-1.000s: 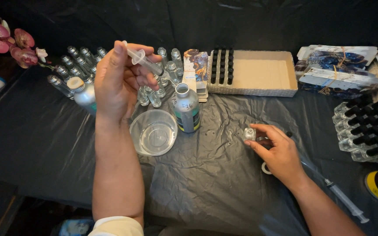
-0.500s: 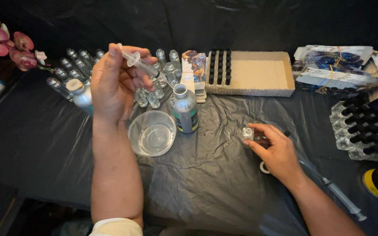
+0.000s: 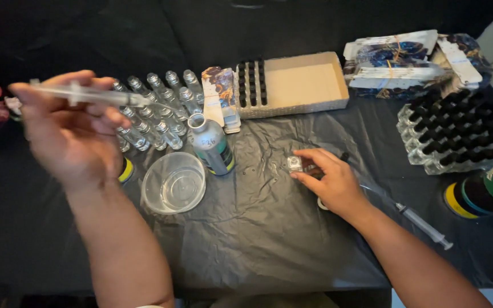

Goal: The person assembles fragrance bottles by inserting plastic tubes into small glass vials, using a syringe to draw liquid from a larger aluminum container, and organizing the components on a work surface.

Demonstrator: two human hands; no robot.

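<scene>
Left hand (image 3: pixel 69 137) swings further left, fingers clamped on clear plastic syringe (image 3: pixel 95 96); right-hand fingers (image 3: pixel 309 171) pinch small glass vial (image 3: pixel 295 164). Best keep that vial steady.

The table (image 3: pixel 269 239) is covered by black plastic sheeting. A clear cup (image 3: pixel 173 183), grey bottle (image 3: pixel 211 144), cardboard box (image 3: pixel 306 82) and syringe (image 3: pixel 420 221) are laid on it.
</scene>
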